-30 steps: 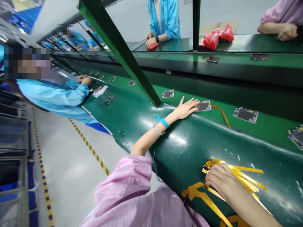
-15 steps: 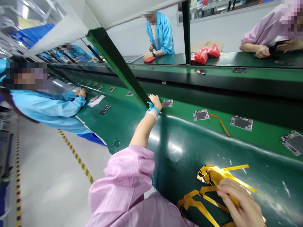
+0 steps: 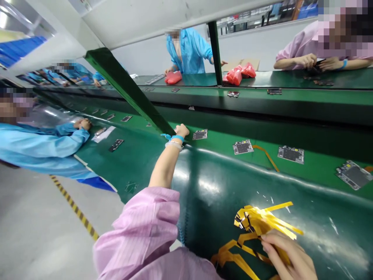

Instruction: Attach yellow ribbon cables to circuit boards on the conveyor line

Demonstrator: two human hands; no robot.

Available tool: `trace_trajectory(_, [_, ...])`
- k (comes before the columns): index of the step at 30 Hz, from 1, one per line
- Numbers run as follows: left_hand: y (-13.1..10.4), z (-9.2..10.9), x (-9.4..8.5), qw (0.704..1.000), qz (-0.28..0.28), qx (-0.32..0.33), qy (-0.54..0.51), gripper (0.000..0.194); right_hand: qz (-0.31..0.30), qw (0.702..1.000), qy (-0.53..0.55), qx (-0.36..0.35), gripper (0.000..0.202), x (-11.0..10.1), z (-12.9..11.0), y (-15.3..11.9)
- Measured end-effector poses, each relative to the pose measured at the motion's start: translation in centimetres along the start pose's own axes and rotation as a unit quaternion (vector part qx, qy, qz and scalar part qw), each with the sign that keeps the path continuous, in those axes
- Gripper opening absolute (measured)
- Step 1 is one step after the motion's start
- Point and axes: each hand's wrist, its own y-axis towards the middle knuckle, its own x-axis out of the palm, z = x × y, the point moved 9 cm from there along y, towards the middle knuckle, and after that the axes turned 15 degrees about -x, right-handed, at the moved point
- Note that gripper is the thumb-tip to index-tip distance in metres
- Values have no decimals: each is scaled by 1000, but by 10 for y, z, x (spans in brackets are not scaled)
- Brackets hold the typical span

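Observation:
My left hand [image 3: 182, 131] reaches far out over the belt, beside the foot of the slanted green post [image 3: 131, 89]. Its fingers look curled in, and whatever they may hold is hidden. Just right of it lies a circuit board [image 3: 200, 134], apart from the hand. My right hand [image 3: 291, 251] is closed on a bundle of yellow flex cables [image 3: 259, 219] low in the view, its thumb and fingers pinching them. More yellow flex cables [image 3: 233, 254] lie on the bench below. Another circuit board [image 3: 243, 147] has an orange flex cable [image 3: 266, 156] trailing from it.
Farther right on the belt are more circuit boards [image 3: 290, 154] [image 3: 354, 175]. A co-worker in blue [image 3: 37, 140] sits at the left. Across the line stand a person in blue [image 3: 189, 50] and one in pink [image 3: 303, 42], near red bags [image 3: 239, 74].
My left hand's fingers have gone from stretched out to curled in. The view has shifted right. My right hand keeps its hold on the flex cables.

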Motion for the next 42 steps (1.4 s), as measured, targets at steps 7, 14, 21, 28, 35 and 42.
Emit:
trace_trajectory(7, [8, -7, 0, 999, 6, -34, 25, 41, -23, 1000, 13, 11, 12, 5, 0, 5])
trace_trajectory(14, [4, -1, -10, 999, 3, 16, 32, 40, -14, 999, 13, 34, 14, -1, 0, -6])
trace_trajectory(21, [-24, 15, -51, 992, -8, 94, -79, 34, 112, 948, 76, 287, 16, -23, 40, -40])
trace_trajectory(28, [-176, 72, -56, 906, -66, 276, -314, 41, 95, 925, 54, 365, 28, -24, 49, -17])
trace_trajectory(35, [-385, 94, 26, 747, -413, 353, -383, 32, 57, 965, -9, 255, 15, -13, 19, 14])
trace_trajectory(42, [-412, 79, 34, 760, -367, 381, -378, 24, -40, 986, -16, 159, 11, 4, 8, 19])
